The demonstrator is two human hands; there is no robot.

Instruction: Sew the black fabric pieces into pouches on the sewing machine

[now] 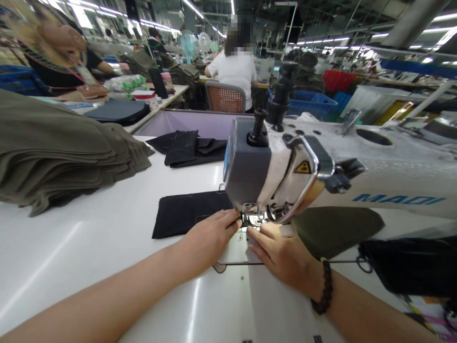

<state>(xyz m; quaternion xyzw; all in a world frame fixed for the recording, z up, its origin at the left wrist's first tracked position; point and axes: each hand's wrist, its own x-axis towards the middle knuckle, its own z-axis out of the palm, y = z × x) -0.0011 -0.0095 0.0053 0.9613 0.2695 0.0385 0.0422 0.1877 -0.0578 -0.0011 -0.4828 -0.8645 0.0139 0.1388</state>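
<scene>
At the needle area of a sewing machine, my left hand is closed, fingers together and tips at the presser foot. They hold the edge of a folded black fabric piece, which lies flat to the left and runs behind the hand. My right hand rests on the metal needle plate just right of the foot, fingers stretched out and thumb apart. A light wrap covers one of its fingers. Beside it, under the machine arm, lies an olive fabric piece.
A tall stack of olive fabric stands at left. More black pieces lie behind the machine head. At right are a black pouch and scissor handles. A person in white sits ahead; another person's arm shows at left.
</scene>
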